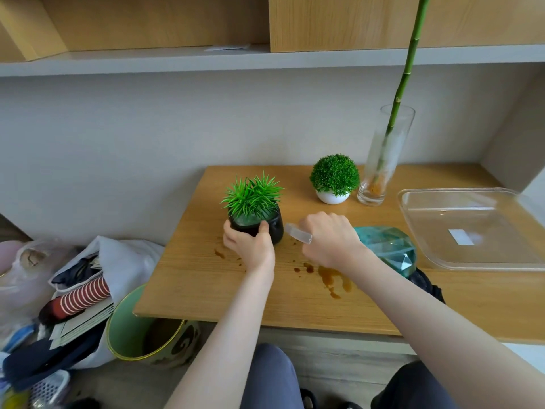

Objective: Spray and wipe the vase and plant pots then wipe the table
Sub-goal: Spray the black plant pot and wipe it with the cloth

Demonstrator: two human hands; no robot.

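The wooden table (295, 290) carried brown spills near its front edge, awaiting the final wipe. At three o'clock lay a clear tray (472, 225); at one o'clock stood the glass vase (380, 160) beside the white pot (332, 197), both apart and seemingly waiting their turn. The right hand (330, 237) clenched the teal spray bottle (389, 246), nozzle aimed at the black pot (271, 228) at nine o'clock. The left hand (250, 243) grasped that pot, probably steadying it for spraying.
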